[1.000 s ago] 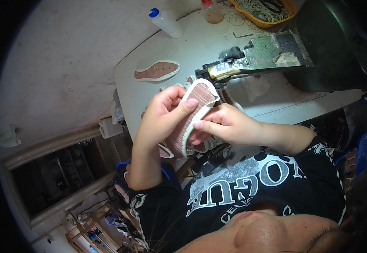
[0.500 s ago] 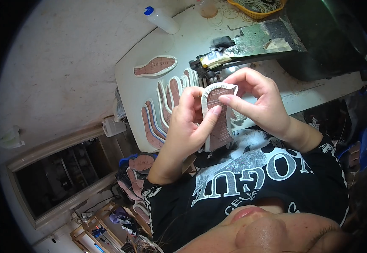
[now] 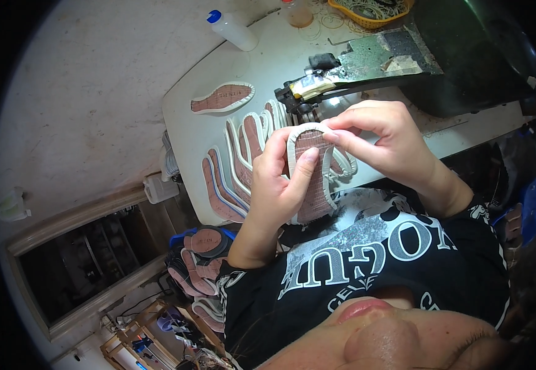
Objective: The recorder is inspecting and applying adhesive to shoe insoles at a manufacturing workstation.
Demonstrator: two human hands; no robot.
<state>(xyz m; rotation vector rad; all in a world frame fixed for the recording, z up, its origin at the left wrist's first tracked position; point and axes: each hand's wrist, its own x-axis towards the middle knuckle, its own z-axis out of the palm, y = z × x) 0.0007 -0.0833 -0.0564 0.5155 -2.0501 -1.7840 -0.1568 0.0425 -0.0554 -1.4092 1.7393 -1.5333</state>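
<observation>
A reddish-brown shoe insole [image 3: 315,179] with a pleated white edge strip stands tilted before my chest. My left hand [image 3: 282,176] is wrapped round its left side, thumb on the brown face and fingers behind. Thumb and fingertips of my right hand [image 3: 372,132] pinch the white edge at its upper right. Behind my hands, several insoles [image 3: 243,148] with white edges stand leaning in a row on the table. One more edged insole [image 3: 223,98] lies flat farther back. Just beyond my hands is the dark head of a sewing machine [image 3: 308,89].
The pale table [image 3: 188,86] holds a white bottle [image 3: 234,31] with a blue cap, a jar [image 3: 297,13] and a yellow basket [image 3: 372,21] of cord. The machine's green arm [image 3: 372,58] reaches in from the right. More insoles [image 3: 205,242] are heaped below the table's left edge.
My right hand has shifted its pinch, and the insole's upper right edge strip, which stuck out in a point, now lies folded round the curve. My left hand keeps its hold.
</observation>
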